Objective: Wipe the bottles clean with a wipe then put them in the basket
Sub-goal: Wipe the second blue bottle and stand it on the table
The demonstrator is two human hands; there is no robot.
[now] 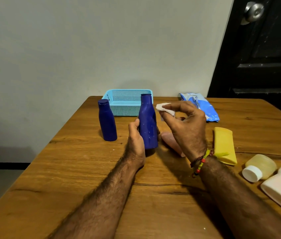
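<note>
Tabletop: left hand grips bottle, right hand beside

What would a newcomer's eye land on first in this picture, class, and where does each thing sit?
First, the dark blue bottle at the table's centre, gripped by the left hand, while the right hand pinches a white wipe beside its neck. Then a second blue bottle standing to its left, and the light blue basket behind both.

Beaded bracelet, bare hairy forearms
</note>
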